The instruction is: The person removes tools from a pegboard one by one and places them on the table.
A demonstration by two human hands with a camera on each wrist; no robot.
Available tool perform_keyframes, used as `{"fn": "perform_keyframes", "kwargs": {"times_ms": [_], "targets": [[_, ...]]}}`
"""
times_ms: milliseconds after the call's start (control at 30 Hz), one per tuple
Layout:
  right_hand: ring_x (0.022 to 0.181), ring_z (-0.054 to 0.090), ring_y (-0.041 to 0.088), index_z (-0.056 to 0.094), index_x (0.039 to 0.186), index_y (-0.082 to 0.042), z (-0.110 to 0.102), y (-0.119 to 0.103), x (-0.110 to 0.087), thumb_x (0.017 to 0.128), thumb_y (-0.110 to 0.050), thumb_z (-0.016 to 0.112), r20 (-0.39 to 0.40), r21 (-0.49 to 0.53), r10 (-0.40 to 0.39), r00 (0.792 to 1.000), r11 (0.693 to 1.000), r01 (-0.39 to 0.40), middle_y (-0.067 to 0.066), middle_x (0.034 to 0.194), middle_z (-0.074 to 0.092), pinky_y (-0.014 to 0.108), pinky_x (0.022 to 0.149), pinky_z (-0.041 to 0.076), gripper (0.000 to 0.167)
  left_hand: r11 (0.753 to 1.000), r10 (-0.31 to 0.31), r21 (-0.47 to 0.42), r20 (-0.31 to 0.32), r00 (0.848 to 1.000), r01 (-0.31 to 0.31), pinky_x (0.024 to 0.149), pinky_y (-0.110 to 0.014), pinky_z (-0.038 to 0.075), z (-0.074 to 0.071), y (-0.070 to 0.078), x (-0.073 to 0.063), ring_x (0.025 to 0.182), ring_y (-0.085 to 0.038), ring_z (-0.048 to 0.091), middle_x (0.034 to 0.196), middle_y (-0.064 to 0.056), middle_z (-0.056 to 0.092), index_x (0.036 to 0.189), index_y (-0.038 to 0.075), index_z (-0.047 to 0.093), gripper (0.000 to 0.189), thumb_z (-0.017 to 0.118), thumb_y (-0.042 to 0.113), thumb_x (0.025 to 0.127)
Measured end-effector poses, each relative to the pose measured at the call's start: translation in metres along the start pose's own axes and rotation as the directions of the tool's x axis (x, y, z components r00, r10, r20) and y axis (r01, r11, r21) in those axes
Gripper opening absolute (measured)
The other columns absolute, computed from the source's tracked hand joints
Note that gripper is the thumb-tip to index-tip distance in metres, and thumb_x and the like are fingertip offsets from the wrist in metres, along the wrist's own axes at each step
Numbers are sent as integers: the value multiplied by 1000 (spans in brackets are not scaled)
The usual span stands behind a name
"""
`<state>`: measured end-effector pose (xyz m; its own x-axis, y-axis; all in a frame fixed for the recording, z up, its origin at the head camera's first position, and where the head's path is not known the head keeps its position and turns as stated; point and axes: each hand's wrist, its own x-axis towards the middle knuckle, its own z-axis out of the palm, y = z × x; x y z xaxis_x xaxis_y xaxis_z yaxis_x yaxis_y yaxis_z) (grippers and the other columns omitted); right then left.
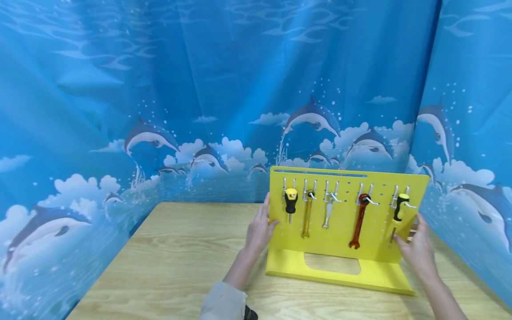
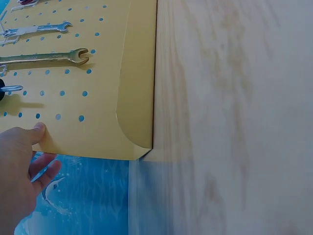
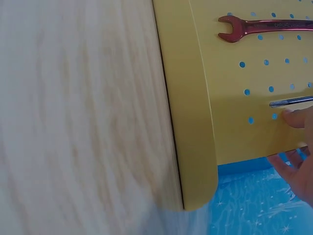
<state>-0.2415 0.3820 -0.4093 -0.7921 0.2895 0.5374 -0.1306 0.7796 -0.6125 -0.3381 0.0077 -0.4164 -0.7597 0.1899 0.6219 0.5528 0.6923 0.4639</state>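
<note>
A yellow pegboard stand point(image 1: 340, 248) stands upright on the table. My left hand point(image 1: 260, 229) grips its left side edge, the thumb on the front face and the other fingers behind. At the opposite edge my right hand point(image 1: 418, 251) holds the board the same way, its thumb close to a screwdriver shaft. From left to right on metal hooks hang a stubby black-and-yellow screwdriver point(image 1: 290, 201), a gold wrench point(image 1: 307, 218), a small silver wrench point(image 1: 328, 214), a red wrench point(image 1: 358, 224) and a longer black-and-yellow screwdriver point(image 1: 400, 209).
The light wooden table point(image 1: 180, 258) extends to the left of the stand. A blue curtain point(image 1: 224, 98) printed with dolphins hangs behind the table and along its right side. The stand's base point(image 1: 288, 264) has a cut-out in its middle.
</note>
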Motion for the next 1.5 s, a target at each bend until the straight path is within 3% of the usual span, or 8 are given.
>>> {"fn": "perform_keyframes", "kwargs": {"times_ms": [100,233,800,1167,1500], "targets": [[89,48,48,1,141,3,4,-5,-2,78,11,62,9,16,1,1000,1000,-1,36,106,41,36,62,52,88,1000,-1,7,-4,1000,1,46,-17,38,-5,-4,-2,54,-8,41,90,-4,52,148,23,5,93,69,20,81],[89,48,48,0,142,1,10,-11,-3,78,11,61,25,39,0,1000,999,-1,36,108,40,52,65,50,89,1000,-6,8,-16,1000,6,47,-17,40,-10,-10,-5,58,-10,47,93,-5,54,148,23,5,93,69,20,81],[93,48,45,3,143,3,31,-33,-10,79,10,62,23,76,-12,1000,997,10,35,109,43,54,73,48,87,999,14,-37,-60,998,-17,51,-18,46,-38,-27,-19,65,-16,56,92,-7,54,149,21,6,91,67,16,82],[93,49,44,5,143,2,45,-47,-13,79,10,62,7,92,-18,1000,996,17,33,109,45,54,72,48,86,1000,29,2,-90,995,-29,48,-17,44,-52,-40,-25,63,-15,55,86,-6,53,148,14,12,89,69,15,80],[93,49,43,5,143,3,59,-64,-17,80,9,63,16,117,-32,999,993,30,33,110,45,53,73,49,86,1000,-18,3,-84,996,18,47,-17,43,-69,-52,-33,64,-15,54,89,-6,53,148,12,13,86,68,13,81]]}}
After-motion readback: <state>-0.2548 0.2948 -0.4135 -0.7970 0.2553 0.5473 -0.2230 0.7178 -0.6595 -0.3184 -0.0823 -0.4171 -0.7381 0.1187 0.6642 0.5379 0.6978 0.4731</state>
